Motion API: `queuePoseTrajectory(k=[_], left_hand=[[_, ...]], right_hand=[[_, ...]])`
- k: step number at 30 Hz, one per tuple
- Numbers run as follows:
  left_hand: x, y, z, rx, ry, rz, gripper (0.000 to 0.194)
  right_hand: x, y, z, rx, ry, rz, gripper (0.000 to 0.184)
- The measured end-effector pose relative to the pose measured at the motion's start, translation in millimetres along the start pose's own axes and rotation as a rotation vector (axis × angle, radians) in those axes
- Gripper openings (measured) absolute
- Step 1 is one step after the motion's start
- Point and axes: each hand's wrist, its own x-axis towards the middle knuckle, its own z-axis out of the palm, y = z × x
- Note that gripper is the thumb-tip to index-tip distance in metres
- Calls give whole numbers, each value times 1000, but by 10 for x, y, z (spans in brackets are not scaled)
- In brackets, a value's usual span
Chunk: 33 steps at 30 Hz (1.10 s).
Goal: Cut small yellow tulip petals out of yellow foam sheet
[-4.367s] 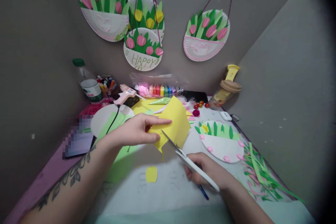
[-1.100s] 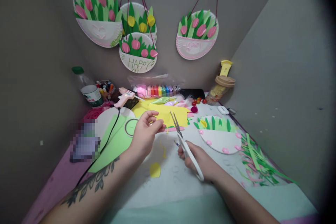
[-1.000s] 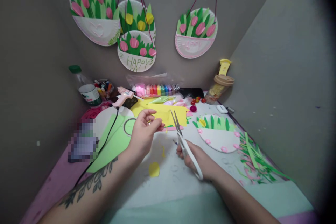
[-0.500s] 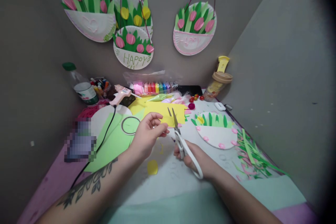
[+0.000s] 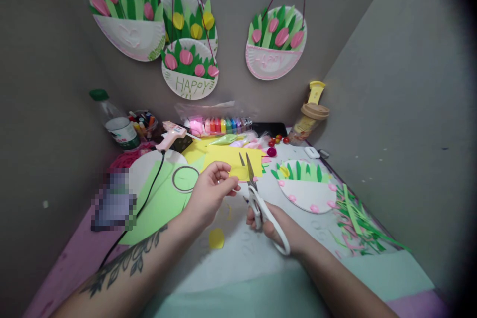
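Note:
My left hand (image 5: 212,191) is closed in a pinch, its thumb and fingers on a small piece of yellow paper (image 5: 237,172). Much of that piece blends with the yellow sheet (image 5: 223,155) lying behind it. White-handled scissors (image 5: 252,179) are gripped in my right hand (image 5: 275,226). Their blades point up and away, slightly apart, beside the paper's right end; whether they touch it I cannot tell. Below my hands, a rounded yellow paper shape (image 5: 216,238) lies on the white tabletop, with a thin yellow scrap (image 5: 228,211) nearby.
On the right lie a half-plate basket with paper leaves (image 5: 309,196) and green and pink strips (image 5: 357,223). A pink glue gun (image 5: 173,135), tape roll (image 5: 185,179) and green sheets (image 5: 156,208) are left. Behind stand a bottle (image 5: 117,124) and lidded cup (image 5: 307,121). Plate baskets (image 5: 194,82) hang above.
The scissor blades have spread slightly wider, and the lower handle has shifted a little outward. My left hand keeps its pinch in nearly the same place.

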Motion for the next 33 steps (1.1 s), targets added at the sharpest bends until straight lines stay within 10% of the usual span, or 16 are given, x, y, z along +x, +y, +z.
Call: queuePoseTrajectory(k=[33], left_hand=[[13, 1, -53, -7, 2, 43, 30]], right_hand=[[11, -26, -28, -4, 15, 80, 67]])
